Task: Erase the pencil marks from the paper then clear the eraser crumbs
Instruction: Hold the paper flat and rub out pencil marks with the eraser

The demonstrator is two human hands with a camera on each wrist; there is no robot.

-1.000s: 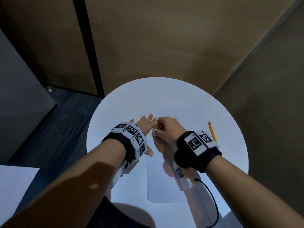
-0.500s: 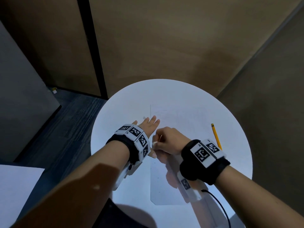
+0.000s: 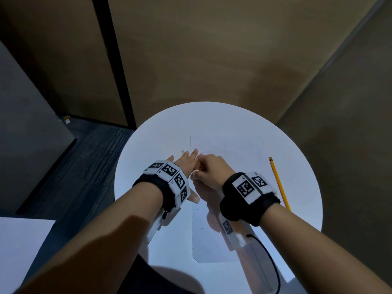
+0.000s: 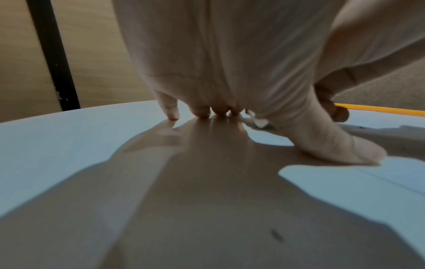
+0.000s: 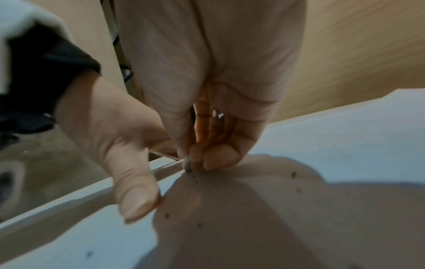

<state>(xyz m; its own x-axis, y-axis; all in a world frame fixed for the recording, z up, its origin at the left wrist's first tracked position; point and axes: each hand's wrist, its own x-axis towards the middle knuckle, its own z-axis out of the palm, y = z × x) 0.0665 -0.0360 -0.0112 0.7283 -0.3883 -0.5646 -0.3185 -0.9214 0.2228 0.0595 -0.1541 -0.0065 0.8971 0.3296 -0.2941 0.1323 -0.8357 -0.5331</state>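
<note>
A white sheet of paper (image 3: 212,240) lies on the round white table (image 3: 233,124). My left hand (image 3: 184,160) lies flat with straight fingers (image 4: 203,112) and thumb (image 4: 333,145), pressing down at the paper's left edge. Just right of it, my right hand (image 3: 209,168) is curled and pinches a small white eraser (image 5: 188,166) whose greyed tip touches the paper. In the left wrist view the eraser (image 4: 258,122) shows behind the left thumb. Dark eraser crumbs (image 5: 293,174) are scattered on the paper near the tip. Faint pencil lines (image 3: 244,151) remain further up the sheet.
A yellow pencil (image 3: 279,183) lies on the table right of the paper, beside my right wrist. A black cable (image 3: 267,251) hangs from the right wrist band. Wooden walls stand close behind the table. Dark floor and a white surface (image 3: 21,240) are at the left.
My right hand rubbed the eraser toward me along the paper, then back away toward the left fingertips. The left hand stayed pressed in place.
</note>
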